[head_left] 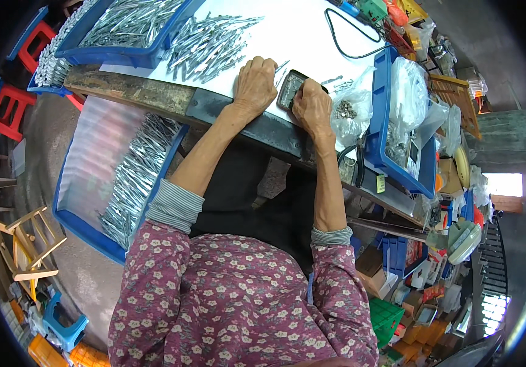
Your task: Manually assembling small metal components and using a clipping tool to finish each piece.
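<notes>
My left hand point(255, 82) is closed above the white-topped bench, and a thin silvery metal strip point(282, 65) pokes out past its fingers. To its right, my right hand point(313, 109) has its fingers curled down at a small dark rectangular tray point(290, 89); whatever its fingertips grip is hidden. Beyond my left hand lies a loose pile of similar metal strips point(205, 49). A clear plastic bag point(354, 110) with small round metal parts point(345, 110) sits right of my right hand. A few more pieces point(339, 84) lie past the tray.
A blue bin point(153, 56) full of strips stands at the far left of the bench. Another blue bin point(376, 137) holds plastic bags at the right. Below left, a blue crate point(88, 235) holds more strips. A black cable point(351, 57) loops across the bench; pliers handles point(360, 165) hang at its edge.
</notes>
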Demonstrator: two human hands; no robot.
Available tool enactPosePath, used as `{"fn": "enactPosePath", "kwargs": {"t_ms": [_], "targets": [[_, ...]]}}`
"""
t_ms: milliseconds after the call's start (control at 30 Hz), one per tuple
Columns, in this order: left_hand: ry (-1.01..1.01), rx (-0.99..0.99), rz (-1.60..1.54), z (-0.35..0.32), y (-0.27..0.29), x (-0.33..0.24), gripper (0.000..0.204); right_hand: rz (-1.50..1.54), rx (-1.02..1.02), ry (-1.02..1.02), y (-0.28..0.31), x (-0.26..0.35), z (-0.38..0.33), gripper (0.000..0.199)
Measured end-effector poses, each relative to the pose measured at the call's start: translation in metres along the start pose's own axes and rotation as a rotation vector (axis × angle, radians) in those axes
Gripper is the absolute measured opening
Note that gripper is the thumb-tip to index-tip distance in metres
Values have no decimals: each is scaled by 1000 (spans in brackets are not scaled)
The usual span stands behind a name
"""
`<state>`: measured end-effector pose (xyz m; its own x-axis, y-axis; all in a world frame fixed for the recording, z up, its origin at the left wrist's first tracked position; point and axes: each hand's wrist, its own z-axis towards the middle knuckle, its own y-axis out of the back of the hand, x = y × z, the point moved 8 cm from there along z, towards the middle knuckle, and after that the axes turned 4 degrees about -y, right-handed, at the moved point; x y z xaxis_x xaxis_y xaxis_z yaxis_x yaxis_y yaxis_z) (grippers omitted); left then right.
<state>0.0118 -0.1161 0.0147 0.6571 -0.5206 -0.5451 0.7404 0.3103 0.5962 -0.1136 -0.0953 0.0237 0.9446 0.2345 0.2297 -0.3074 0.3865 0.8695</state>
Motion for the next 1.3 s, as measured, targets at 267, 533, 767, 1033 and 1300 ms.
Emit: {"fn": "enactPosePath", "kwargs": {"t_ms": [267, 533, 767, 1033, 1300], "targets": [[-18, 17, -3, 1, 1, -4, 13, 66, -12, -51, 3, -4, -3, 13], [-22, 8, -24, 0, 3, -5, 11, 273, -72, -187, 14, -13, -9, 10], [-36, -17, -22, 1, 4, -8, 11, 124, -67, -91, 9, -9, -7, 10], [-24, -20, -44, 1, 5, -7, 10, 37, 17, -112, -3, -12, -2, 10], [-14, -4, -83, -2, 2, -5, 10, 4, 87, -47, -7, -6, 3, 15]]}}
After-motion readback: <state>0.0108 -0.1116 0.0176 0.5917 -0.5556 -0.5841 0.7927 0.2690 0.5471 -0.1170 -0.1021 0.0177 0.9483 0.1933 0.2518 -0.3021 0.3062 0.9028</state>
